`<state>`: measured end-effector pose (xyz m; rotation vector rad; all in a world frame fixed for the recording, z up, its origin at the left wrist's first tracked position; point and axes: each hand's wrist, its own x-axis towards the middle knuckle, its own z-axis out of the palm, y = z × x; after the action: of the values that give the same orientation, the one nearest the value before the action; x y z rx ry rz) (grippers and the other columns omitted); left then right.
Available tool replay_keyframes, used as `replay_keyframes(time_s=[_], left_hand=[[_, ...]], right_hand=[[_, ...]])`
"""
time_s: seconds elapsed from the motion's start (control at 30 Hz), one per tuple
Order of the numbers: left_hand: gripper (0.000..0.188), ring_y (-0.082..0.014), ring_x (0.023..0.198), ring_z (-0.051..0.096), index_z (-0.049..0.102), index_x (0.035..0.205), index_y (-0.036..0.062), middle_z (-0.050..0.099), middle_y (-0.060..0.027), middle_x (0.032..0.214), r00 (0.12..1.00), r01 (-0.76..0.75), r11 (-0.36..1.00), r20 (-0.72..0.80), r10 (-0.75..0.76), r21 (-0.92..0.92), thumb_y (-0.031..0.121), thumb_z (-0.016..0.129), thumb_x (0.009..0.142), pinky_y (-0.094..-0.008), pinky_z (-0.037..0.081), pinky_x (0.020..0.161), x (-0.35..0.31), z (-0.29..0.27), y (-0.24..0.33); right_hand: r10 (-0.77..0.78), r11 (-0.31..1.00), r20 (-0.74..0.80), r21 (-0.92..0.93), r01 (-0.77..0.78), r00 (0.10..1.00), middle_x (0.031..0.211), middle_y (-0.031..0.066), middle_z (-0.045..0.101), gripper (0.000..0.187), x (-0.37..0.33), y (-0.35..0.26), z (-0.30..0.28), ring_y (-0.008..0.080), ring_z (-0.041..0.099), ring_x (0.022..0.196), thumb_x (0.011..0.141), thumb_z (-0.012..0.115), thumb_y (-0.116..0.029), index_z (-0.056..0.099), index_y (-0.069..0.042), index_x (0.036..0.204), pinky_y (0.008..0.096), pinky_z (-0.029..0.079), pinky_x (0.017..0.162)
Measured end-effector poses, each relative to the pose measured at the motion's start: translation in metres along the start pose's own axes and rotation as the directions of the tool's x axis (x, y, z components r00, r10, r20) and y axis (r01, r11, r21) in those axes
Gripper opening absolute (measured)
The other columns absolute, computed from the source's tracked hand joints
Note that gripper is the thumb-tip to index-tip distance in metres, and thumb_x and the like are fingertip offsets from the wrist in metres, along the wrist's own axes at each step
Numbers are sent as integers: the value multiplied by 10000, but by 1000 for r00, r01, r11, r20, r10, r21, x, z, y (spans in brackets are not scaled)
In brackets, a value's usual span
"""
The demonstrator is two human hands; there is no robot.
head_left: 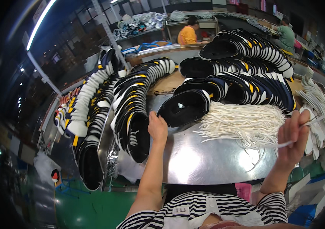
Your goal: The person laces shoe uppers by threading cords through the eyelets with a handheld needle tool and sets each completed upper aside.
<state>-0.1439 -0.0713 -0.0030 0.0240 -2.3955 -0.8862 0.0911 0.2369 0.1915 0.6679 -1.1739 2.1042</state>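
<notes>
A black shoe upper [185, 110] with a white rim lies open-side up at the near end of a nested row. My left hand [158, 129] is closed at its left edge, the fingertips pinching the rim. Raised at the right, my right hand [294, 135] pinches a white shoelace [283, 145], part of which trails across the fingers. Between the hands spreads a thick bundle of white shoelaces [242, 122], its near ends fanned over the metal tabletop [193, 160].
Left of my left hand curves a long row of nested uppers [133, 103], with further rows [82, 110] beyond it. More rows [252, 49] fill the far right. White strips [317, 114] hang at the right edge. Two people [187, 35] sit farther back.
</notes>
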Motion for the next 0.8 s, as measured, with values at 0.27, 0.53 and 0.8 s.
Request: replay_keyframes(time_s=[0.27,0.53,0.8], left_hand=[[491,-392,1032,525,546,1161,27,535,-203,1131,823,-493,763,61,565,-417,54,701,696,-478,418,925,-140,-96,123],[402,-415,1082,523,547,1191,-23,557,-240,1124,718,-350,759,363,594,-548,79,638,813,-494,400,967,-171,-60,80],[359,-358,903,625,626,1081,-22,643,-198,1004,589,-653,751,558,585,-99,278,664,889,-428,485,793,-71,-77,45]], right_hand=[[681,710,-344,92,-698,647,694,5,556,83,-121,42,-31,12,353,468,929,627,-105,592,-63,992,158,224,405],[792,507,-397,5,-862,463,712,-42,549,148,-162,82,-15,-2,381,534,951,626,-207,610,-66,992,163,244,444],[744,545,-402,-96,-833,533,761,6,623,164,-141,174,-19,1,345,494,938,638,-192,604,-38,984,177,239,443]])
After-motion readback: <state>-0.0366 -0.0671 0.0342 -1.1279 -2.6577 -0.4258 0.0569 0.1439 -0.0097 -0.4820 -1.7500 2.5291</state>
